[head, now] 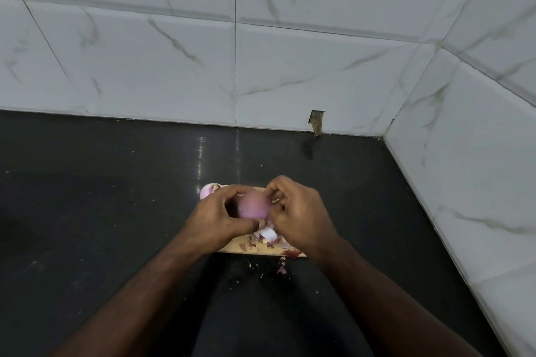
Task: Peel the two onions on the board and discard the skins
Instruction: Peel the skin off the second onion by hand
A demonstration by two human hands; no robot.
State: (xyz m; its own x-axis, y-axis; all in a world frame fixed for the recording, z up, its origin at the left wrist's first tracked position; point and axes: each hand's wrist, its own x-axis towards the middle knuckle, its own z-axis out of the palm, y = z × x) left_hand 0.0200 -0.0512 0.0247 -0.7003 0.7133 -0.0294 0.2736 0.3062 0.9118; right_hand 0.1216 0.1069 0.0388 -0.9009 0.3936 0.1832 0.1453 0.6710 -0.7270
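1. Purple onion [253, 206] sits in my left grip [216, 219], fingers curled round it above the wooden board [232, 246].
2. My right grip [295, 211] pinches its skin.
3. Second onion [207, 191] lies at the board's far-left corner; skins [268, 240] litter the board and dark surface [116, 211].

Pinkish-purple onion [254, 205], pale wooden board [249, 248], glossy black counter [101, 211], grey-veined white wall tiles [319, 66]

Two red onions: one [253, 206] held between both hands, second [208, 191] just beyond left hand [216, 219]. One wooden board [255, 248] under hands. Two hands; right hand [298, 213]. Many skin scraps [268, 238] beneath hands.
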